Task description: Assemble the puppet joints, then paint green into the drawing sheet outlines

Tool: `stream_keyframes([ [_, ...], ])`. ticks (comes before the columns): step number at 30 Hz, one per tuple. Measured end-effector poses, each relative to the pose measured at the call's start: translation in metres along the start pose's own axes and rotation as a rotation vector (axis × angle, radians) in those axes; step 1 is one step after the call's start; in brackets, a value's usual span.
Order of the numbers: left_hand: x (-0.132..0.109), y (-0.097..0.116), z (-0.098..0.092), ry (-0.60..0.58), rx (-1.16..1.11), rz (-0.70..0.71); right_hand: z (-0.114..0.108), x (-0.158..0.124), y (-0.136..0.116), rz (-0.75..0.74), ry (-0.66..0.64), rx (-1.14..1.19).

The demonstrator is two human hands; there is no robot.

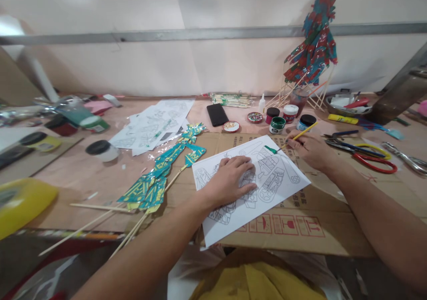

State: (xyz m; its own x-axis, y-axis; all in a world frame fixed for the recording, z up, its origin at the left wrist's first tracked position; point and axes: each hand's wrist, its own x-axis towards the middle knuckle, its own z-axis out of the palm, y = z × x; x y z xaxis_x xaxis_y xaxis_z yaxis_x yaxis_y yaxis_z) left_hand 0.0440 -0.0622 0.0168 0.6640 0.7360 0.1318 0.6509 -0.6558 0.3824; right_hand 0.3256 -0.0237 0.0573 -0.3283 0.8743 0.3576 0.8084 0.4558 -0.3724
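A white sheet with printed line drawings [283, 180] lies at a slant on a flattened cardboard sheet [333, 206]. My left hand [231, 180] rests flat on its middle, fingers spread. At the sheet's upper right, my right hand [308, 147] pinches a thin yellow paintbrush [305, 131], its tip by a green painted patch [271, 149] near the top edge. Beyond the sheet stands an open jar of green paint [277, 124]. Teal and yellow painted cutouts on sticks [160, 171] lie left of the sheet.
Pliers and scissors [373, 162] lie at the right. Behind are a black phone [216, 115], small dishes of beads [255, 117], and a red and blue figure on sticks [315, 42]. More printed sheets [147, 135] and a lidded jar [102, 151] sit at the left.
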Motion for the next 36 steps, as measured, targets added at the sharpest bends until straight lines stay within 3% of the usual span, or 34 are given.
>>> stream_keyframes([
  [10, -0.0002, 0.0005, -0.0009, 0.003, -0.004, -0.009, 0.0085, -0.0025, 0.0047, 0.002, -0.02, -0.004],
  [36, -0.0001, -0.0006, 0.0004, -0.009, -0.012, -0.002, 0.001, -0.0008, -0.0021, -0.014, 0.02, -0.08],
])
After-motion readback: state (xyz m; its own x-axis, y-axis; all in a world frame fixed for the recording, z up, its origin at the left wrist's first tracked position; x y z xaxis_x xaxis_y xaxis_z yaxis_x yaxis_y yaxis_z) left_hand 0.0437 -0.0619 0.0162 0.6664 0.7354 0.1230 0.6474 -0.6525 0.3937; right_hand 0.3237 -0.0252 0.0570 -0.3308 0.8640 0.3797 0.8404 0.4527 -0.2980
